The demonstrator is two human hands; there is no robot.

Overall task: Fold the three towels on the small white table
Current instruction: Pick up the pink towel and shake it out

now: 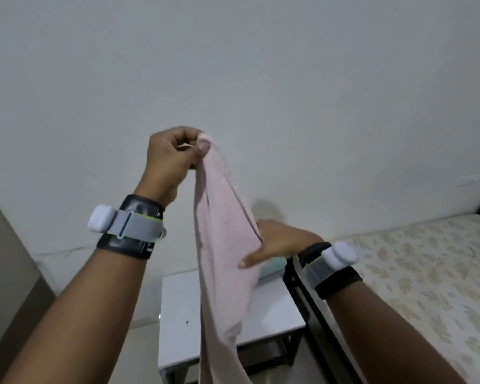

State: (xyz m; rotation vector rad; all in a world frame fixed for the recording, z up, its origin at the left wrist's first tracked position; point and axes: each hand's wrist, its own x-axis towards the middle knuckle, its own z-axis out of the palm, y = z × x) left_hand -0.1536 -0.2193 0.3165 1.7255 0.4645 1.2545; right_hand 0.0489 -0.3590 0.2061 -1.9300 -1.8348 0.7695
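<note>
Bare forearms, no sleeves. Left wrist (128, 227): black band, grey strap edged lime, white rounded pod. Right wrist (331, 268): same arrangement.

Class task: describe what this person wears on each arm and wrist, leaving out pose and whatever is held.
Both forearms are bare, no sleeves. The left wrist carries a wide black cuff crossed by a grey strap with yellow-green edging, and a rounded white pod on its outer side. The right wrist has a matching black band, grey strap and white pod. No rings or cables show.
</note>
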